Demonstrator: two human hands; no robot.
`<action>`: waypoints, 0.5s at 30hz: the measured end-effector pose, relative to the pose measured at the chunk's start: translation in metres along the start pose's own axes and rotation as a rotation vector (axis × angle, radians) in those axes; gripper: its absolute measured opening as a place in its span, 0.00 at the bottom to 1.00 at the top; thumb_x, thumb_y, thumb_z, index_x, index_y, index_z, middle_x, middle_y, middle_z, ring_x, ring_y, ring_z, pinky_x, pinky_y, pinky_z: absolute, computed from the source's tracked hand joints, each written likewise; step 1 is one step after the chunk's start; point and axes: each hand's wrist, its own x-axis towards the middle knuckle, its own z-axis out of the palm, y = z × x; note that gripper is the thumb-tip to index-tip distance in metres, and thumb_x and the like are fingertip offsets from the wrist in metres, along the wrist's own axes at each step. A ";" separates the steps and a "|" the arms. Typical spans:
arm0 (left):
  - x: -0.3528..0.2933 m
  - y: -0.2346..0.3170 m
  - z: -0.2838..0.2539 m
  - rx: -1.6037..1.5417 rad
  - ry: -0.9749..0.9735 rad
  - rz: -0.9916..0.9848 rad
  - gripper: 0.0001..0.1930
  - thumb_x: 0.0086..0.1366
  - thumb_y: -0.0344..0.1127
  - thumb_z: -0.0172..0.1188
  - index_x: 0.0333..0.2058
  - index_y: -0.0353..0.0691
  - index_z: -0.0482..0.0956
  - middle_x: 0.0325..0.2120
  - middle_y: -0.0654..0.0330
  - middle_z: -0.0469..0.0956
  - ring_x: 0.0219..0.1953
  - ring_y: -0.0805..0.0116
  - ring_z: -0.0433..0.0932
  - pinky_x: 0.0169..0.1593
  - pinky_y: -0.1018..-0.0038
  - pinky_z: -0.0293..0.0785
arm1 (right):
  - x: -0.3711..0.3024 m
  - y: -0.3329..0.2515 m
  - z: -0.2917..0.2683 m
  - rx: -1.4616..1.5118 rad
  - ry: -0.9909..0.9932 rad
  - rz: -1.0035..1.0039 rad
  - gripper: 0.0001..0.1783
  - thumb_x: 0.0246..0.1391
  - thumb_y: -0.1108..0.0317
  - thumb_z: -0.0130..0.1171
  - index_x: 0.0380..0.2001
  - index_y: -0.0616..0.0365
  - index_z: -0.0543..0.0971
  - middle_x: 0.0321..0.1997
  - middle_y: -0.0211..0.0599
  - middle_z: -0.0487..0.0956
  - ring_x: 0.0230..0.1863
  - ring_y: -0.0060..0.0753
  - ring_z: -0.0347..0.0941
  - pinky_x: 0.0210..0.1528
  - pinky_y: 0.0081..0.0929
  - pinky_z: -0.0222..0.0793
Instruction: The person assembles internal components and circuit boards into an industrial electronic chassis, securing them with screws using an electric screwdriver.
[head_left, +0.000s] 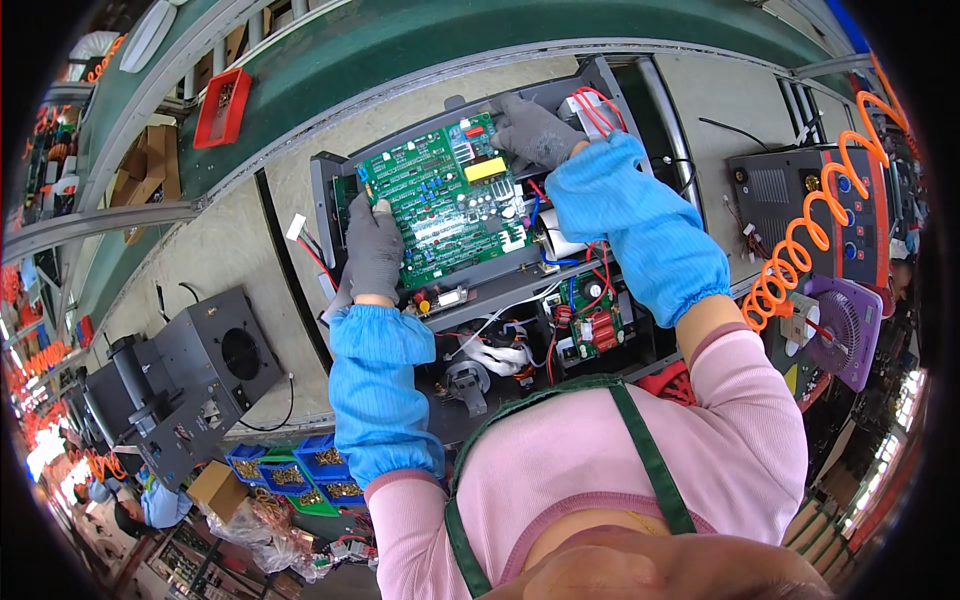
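Leftward beyond circuit board [432, 212], red tray [239, 108]

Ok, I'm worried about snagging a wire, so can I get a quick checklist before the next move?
1. Left hand has the green circuit board by its left edge: ok, thumb on top.
2. Right hand grip at the upper right corner: cannot tell, fingers partly hidden.
3. Gray gloves on both hands: ok.
4. Red wires free of the right hand: cannot tell.
5. White connector plugged in: not ok, lying loose left of the left hand.
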 end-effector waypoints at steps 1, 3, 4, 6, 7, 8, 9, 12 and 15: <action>0.000 0.001 -0.001 0.038 -0.015 -0.028 0.16 0.65 0.39 0.45 0.49 0.41 0.68 0.38 0.41 0.76 0.42 0.42 0.74 0.43 0.56 0.69 | -0.001 -0.007 -0.001 0.001 0.003 0.001 0.26 0.53 0.75 0.53 0.55 0.63 0.61 0.40 0.43 0.73 0.35 0.34 0.76 0.27 0.26 0.79; -0.002 0.004 -0.005 0.066 -0.021 -0.012 0.16 0.65 0.40 0.45 0.49 0.42 0.68 0.37 0.41 0.76 0.41 0.41 0.74 0.43 0.55 0.69 | -0.005 -0.021 -0.003 0.047 -0.004 0.083 0.24 0.53 0.76 0.52 0.54 0.63 0.62 0.40 0.44 0.73 0.34 0.34 0.76 0.28 0.26 0.79; -0.003 0.005 -0.006 0.093 -0.025 0.002 0.16 0.65 0.40 0.44 0.49 0.42 0.67 0.37 0.41 0.76 0.41 0.41 0.75 0.43 0.55 0.69 | -0.007 -0.027 -0.005 0.048 0.000 0.084 0.24 0.53 0.76 0.52 0.54 0.63 0.62 0.40 0.44 0.73 0.34 0.34 0.76 0.28 0.26 0.79; -0.003 0.006 -0.005 0.141 -0.022 0.008 0.17 0.65 0.41 0.44 0.50 0.43 0.67 0.36 0.41 0.76 0.40 0.41 0.75 0.43 0.54 0.69 | -0.011 -0.037 -0.008 0.193 -0.006 0.171 0.24 0.53 0.76 0.52 0.54 0.63 0.61 0.40 0.44 0.73 0.35 0.35 0.76 0.28 0.26 0.78; -0.003 0.006 -0.005 0.190 -0.016 0.010 0.17 0.65 0.41 0.43 0.50 0.43 0.66 0.36 0.41 0.77 0.39 0.40 0.75 0.43 0.54 0.69 | -0.011 -0.040 -0.009 0.196 -0.004 0.172 0.24 0.53 0.76 0.52 0.54 0.63 0.61 0.40 0.44 0.73 0.35 0.35 0.76 0.28 0.26 0.78; -0.004 0.006 -0.004 0.192 -0.017 0.011 0.17 0.65 0.41 0.43 0.50 0.43 0.66 0.36 0.41 0.77 0.39 0.40 0.75 0.43 0.54 0.69 | -0.012 -0.043 -0.010 0.203 -0.012 0.186 0.25 0.53 0.76 0.52 0.54 0.63 0.61 0.40 0.44 0.73 0.35 0.35 0.76 0.29 0.26 0.78; -0.004 0.005 -0.004 0.238 -0.014 0.013 0.17 0.65 0.42 0.43 0.50 0.42 0.66 0.36 0.41 0.77 0.39 0.40 0.75 0.42 0.53 0.70 | -0.012 -0.044 -0.010 0.210 -0.020 0.201 0.25 0.53 0.76 0.52 0.54 0.62 0.61 0.40 0.44 0.73 0.35 0.35 0.76 0.29 0.26 0.78; -0.004 0.012 -0.004 0.292 -0.025 -0.001 0.18 0.65 0.42 0.43 0.50 0.42 0.66 0.36 0.42 0.77 0.39 0.40 0.75 0.42 0.53 0.70 | -0.011 -0.038 -0.010 0.257 -0.027 0.226 0.25 0.53 0.76 0.52 0.54 0.62 0.61 0.40 0.45 0.74 0.35 0.35 0.76 0.28 0.26 0.78; -0.007 0.018 -0.005 0.277 -0.020 -0.022 0.18 0.65 0.42 0.44 0.50 0.40 0.66 0.36 0.42 0.77 0.39 0.41 0.75 0.42 0.53 0.70 | -0.012 -0.040 -0.011 0.204 -0.026 0.219 0.25 0.53 0.76 0.52 0.55 0.61 0.61 0.41 0.45 0.74 0.35 0.35 0.76 0.28 0.26 0.78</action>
